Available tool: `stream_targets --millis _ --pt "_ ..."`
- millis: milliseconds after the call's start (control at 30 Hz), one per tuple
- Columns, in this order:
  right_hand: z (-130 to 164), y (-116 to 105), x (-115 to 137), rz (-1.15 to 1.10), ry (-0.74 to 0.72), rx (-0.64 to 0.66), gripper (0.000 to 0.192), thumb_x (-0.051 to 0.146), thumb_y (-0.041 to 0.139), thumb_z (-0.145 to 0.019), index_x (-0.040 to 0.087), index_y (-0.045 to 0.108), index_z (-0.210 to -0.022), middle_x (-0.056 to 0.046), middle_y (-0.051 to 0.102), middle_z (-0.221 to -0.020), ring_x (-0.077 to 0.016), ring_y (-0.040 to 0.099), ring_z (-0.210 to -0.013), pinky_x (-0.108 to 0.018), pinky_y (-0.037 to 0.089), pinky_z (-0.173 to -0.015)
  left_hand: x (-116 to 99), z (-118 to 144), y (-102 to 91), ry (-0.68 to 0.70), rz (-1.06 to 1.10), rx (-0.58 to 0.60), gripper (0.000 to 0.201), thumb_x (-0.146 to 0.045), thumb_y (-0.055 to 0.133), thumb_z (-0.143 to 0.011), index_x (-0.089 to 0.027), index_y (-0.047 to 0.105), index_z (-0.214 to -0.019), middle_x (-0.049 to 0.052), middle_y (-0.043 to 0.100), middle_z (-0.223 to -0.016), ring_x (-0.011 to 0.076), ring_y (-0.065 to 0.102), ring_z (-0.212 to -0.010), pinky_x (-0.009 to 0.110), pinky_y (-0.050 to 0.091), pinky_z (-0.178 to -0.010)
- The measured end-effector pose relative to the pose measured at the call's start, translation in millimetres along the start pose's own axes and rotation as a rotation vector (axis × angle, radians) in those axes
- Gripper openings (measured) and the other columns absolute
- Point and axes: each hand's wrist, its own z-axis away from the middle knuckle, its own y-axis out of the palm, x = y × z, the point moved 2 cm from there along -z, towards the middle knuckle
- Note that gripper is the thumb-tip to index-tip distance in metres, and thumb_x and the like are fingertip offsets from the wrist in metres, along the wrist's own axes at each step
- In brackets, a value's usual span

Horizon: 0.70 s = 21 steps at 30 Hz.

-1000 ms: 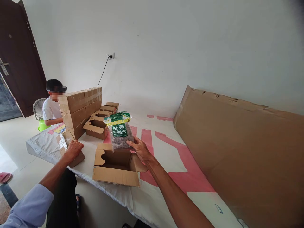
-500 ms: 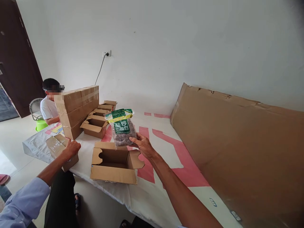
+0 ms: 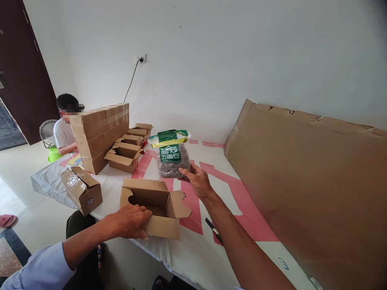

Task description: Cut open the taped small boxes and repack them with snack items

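Just below and to the left of your right hand [image 3: 196,181] stands the open brown cardboard box [image 3: 154,207] on the white surface with pink stripes [image 3: 232,201]. Your left hand [image 3: 131,220] lies flat on the near wall of the box, fingers spread, gripping nothing; press here so the box does not slide. Your right hand is closed on the lower edge of the clear plastic snack bag with the green and yellow label [image 3: 172,155], held upright above the far side of the box. I think you should turn the bag flat before lowering, so it clears the side flaps.
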Motion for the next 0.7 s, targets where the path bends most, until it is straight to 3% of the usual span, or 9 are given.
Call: stream_targets --millis 67,133,233,333,467,600,700 --pt "-7.0 -18.5 2.8 0.112 -0.060 -0.098 0.043 0.047 0.086 -0.067 0.021 0.074 -0.098 -0.003 0.077 -0.092 -0.0213 0.066 -0.081 -0.035 0.057 -0.072 -4.0 -7.3 13.0 -0.045 -0.058 0.054 0.031 -0.028 0.077 -0.089 -0.020 0.066 -0.117 0.010 0.077 -0.112 0.0288 0.075 -0.099 0.035 0.054 -0.077" --pt "-13.2 -30.6 3.3 0.268 -0.087 -0.103 0.032 0.041 0.085 -0.063 0.020 0.072 -0.085 0.000 0.070 -0.076 -0.0193 0.059 -0.072 -0.032 0.051 -0.064 -1.4 -10.7 19.0 -0.056 -0.127 0.048 0.025 -0.011 0.068 -0.089 -0.020 0.065 -0.112 0.009 0.077 -0.105 0.0265 0.075 -0.094 0.034 0.052 -0.075" --pt "-19.0 -24.0 -3.3 0.467 -0.071 0.147 0.023 0.036 0.079 -0.063 0.021 0.073 -0.079 0.002 0.066 -0.069 -0.0177 0.055 -0.066 -0.030 0.044 -0.061 7.2 -3.7 15.0 0.032 -0.246 0.013 0.024 -0.002 0.063 -0.087 -0.019 0.066 -0.103 0.009 0.076 -0.096 0.0263 0.073 -0.091 0.037 0.050 -0.078" --pt "-21.8 11.7 -16.6 0.483 -0.054 0.402 0.018 0.032 0.075 -0.062 0.021 0.075 -0.076 0.003 0.069 -0.070 -0.0168 0.055 -0.065 -0.028 0.042 -0.060 20.9 13.7 1.5 0.067 -0.318 -0.022 0.018 -0.004 0.064 -0.089 -0.019 0.065 -0.098 0.009 0.075 -0.092 0.0270 0.070 -0.090 0.041 0.046 -0.081" --pt "-35.5 83.3 -38.8 0.430 -0.060 0.604 0.009 0.030 0.074 -0.061 0.022 0.074 -0.066 0.003 0.069 -0.066 -0.0174 0.057 -0.066 -0.027 0.041 -0.060 45.9 31.0 -18.5 -0.007 -0.351 -0.038 0.019 -0.004 0.064 -0.089 -0.020 0.066 -0.099 0.009 0.074 -0.092 0.0275 0.069 -0.089 0.041 0.043 -0.081" --pt "-67.0 148.4 -61.0 0.382 -0.069 0.677 0.012 0.029 0.076 -0.064 0.022 0.079 -0.074 0.002 0.076 -0.077 -0.0229 0.066 -0.080 -0.030 0.049 -0.071 76.8 26.5 -34.2 -0.139 -0.332 -0.032 0.024 0.001 0.061 -0.088 -0.020 0.066 -0.099 0.010 0.074 -0.095 0.0279 0.070 -0.092 0.041 0.042 -0.081" --pt "-93.3 180.3 -76.6 0.384 -0.063 0.655 0.018 0.029 0.083 -0.069 0.021 0.081 -0.085 0.001 0.079 -0.087 -0.0251 0.070 -0.090 -0.033 0.054 -0.082 105.4 11.0 -37.9 -0.225 -0.305 -0.008 0.031 0.005 0.061 -0.084 -0.020 0.066 -0.102 0.009 0.074 -0.096 0.0278 0.072 -0.093 0.039 0.043 -0.081"
